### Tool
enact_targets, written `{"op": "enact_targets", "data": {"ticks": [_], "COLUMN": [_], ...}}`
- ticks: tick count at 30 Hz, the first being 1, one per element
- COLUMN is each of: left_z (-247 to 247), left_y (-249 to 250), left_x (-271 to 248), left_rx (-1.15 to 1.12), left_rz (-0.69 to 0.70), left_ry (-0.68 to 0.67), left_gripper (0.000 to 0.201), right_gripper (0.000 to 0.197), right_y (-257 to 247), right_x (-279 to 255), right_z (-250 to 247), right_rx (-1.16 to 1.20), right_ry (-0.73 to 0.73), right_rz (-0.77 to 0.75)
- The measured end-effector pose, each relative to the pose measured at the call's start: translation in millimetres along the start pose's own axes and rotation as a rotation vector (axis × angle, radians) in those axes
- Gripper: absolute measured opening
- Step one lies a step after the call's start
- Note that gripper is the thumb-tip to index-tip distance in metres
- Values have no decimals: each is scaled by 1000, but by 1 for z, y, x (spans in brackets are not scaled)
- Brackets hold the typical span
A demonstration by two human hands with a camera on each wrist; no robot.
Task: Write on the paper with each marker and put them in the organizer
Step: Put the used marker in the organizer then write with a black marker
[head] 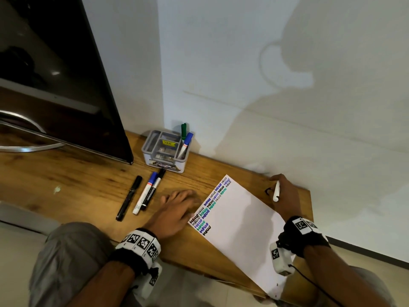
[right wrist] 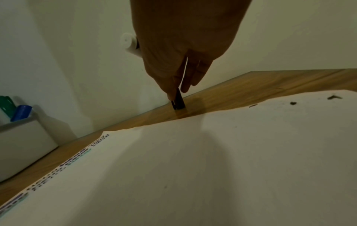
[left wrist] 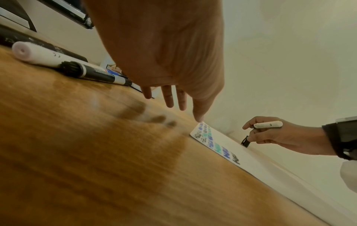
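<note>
Your right hand (head: 285, 196) grips a white marker (head: 276, 192) and pinches its black cap (left wrist: 245, 141); your left hand (head: 177, 209) lies relaxed beside the paper (head: 243, 229).

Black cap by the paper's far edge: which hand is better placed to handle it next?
Right. The right hand already grips the white marker and pinches the black cap at the table. The left hand rests flat, open, beside the paper.
</note>
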State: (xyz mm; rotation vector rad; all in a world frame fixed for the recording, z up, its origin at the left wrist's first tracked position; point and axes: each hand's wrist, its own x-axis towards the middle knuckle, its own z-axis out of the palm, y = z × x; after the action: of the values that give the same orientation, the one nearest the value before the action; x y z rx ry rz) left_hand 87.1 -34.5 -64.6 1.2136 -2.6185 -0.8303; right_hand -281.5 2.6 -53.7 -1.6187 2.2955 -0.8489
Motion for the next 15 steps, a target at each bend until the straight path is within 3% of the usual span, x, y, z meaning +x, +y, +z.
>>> {"op": "enact_targets", "data": {"ticks": [3, 7, 12, 15], "left_z": [1, -2, -6, -6], "left_y": [0, 2, 9, 9], "left_x": [1, 1, 1, 1], "left_rx": [-5, -25, -194, -310], "left_rz": [-2, 16, 16, 7], "left_ry": [-3, 17, 66, 73], "left_gripper": [41, 44, 47, 47], "right_gripper": [30, 43, 46, 44], "right_y": [-2, -34, -106, -137], "right_x": [1, -9, -63, -92], "right_z": [-3, -7, 9, 29], "right_rx": [25, 241, 569, 667], "right_ry": [10, 42, -235, -308], "right_rz": [-18, -26, -104, -143]}}
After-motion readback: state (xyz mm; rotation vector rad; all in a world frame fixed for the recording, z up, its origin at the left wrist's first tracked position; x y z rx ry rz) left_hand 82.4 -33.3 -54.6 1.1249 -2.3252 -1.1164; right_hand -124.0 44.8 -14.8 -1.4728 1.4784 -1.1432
